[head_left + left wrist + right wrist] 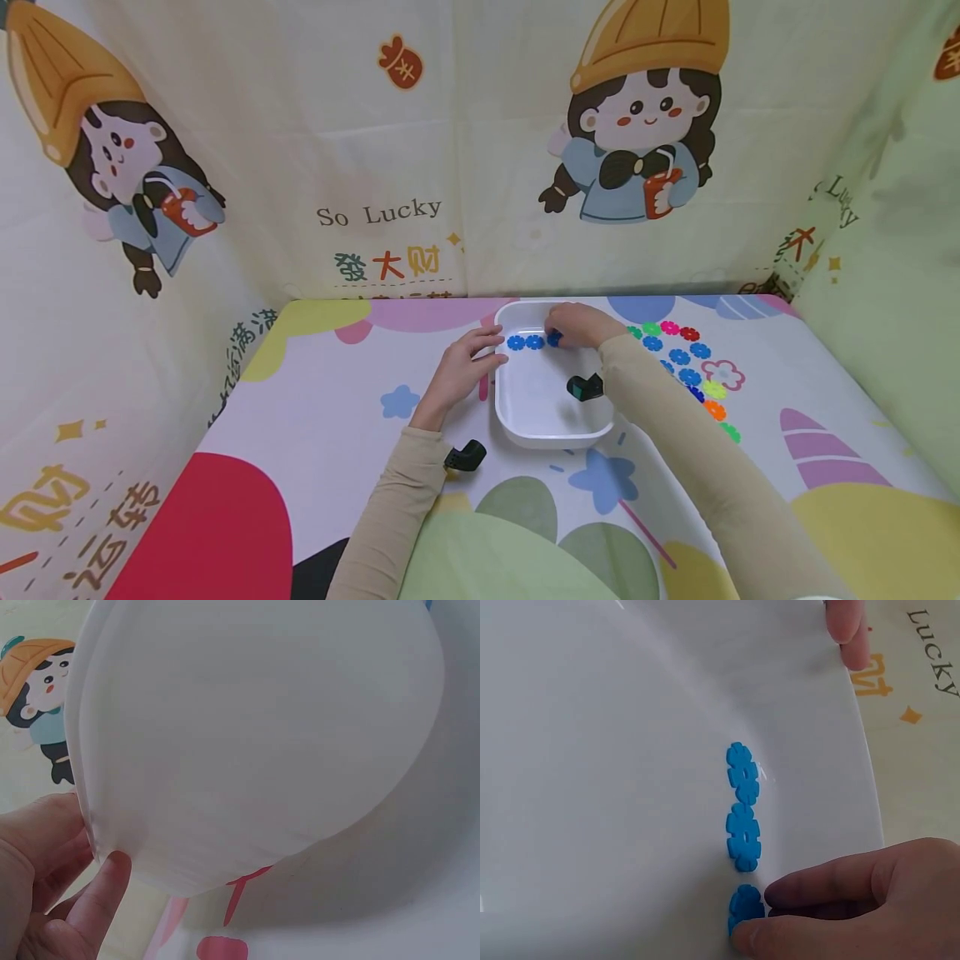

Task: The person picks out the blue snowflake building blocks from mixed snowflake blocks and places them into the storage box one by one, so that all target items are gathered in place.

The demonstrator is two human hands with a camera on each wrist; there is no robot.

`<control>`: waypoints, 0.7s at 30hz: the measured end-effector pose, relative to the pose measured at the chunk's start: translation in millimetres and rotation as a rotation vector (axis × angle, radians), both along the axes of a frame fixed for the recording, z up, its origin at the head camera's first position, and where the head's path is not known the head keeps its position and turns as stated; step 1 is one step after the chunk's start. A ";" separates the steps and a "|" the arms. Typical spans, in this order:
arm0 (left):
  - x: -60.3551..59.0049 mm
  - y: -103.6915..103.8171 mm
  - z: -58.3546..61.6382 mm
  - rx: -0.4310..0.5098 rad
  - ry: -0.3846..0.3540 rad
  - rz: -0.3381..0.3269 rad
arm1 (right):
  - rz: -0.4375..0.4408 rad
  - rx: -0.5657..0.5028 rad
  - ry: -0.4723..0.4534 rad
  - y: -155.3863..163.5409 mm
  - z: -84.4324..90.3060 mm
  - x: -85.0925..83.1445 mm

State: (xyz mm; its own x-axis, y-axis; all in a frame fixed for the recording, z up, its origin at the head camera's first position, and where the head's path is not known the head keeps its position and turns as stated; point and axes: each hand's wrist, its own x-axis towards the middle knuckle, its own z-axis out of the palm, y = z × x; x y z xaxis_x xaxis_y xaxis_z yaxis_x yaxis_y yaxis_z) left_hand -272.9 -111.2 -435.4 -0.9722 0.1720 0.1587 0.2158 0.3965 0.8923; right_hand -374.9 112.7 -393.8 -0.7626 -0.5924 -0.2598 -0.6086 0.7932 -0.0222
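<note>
1. Head view, hands: the right hand point(581, 323) reaches into the far end of the white square plastic tray point(551, 433) and pinches a blue flower-shaped plastic disc point(554, 338) between thumb and fingers. The left hand point(465, 365) lies with fingers extended against the tray's left wall, bracing it.
2. Head view, count: two more blue discs point(524, 342) lie flat in the tray just left of the right hand, making three in the tray. The loose coloured discs point(686, 362) on the patterned mat point(315, 408), right of the right forearm, partly overlap; exact count cannot be told.
3. Left wrist view: the left hand's thumb point(101, 900) touches the tray's outer wall point(255, 742); fingers relaxed, curled round nothing.
4. Right wrist view: thumb and forefinger point(832, 881) pinch the nearest disc point(745, 906) by its edge; the other two lie in a row beyond it, all close to the tray wall.
5. Handling, judged: the discs appear thin, light, stiff and smooth, apt to slide on the glossy tray; the notched rim offers the best hold.
</note>
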 end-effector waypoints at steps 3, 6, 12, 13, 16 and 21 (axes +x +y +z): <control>0.0 0.6 -0.3 0.004 -0.002 -0.001 | 0.000 -0.025 -0.013 2.2 1.5 0.8; 0.1 0.9 -0.5 0.008 -0.015 0.003 | -0.028 -0.106 -0.037 6.4 6.7 3.4; -0.2 0.7 -0.5 0.003 -0.016 0.010 | -0.067 -0.375 -0.034 26.5 21.6 13.9; -0.3 0.7 -0.4 0.001 -0.013 0.011 | -0.078 -0.418 -0.028 31.1 23.5 16.7; -0.5 0.7 0.0 -0.002 -0.003 0.015 | -0.120 -0.530 -0.008 46.0 30.2 27.4; -0.5 1.5 -0.1 -0.004 -0.008 0.025 | -0.243 -0.611 -0.002 72.1 35.2 46.4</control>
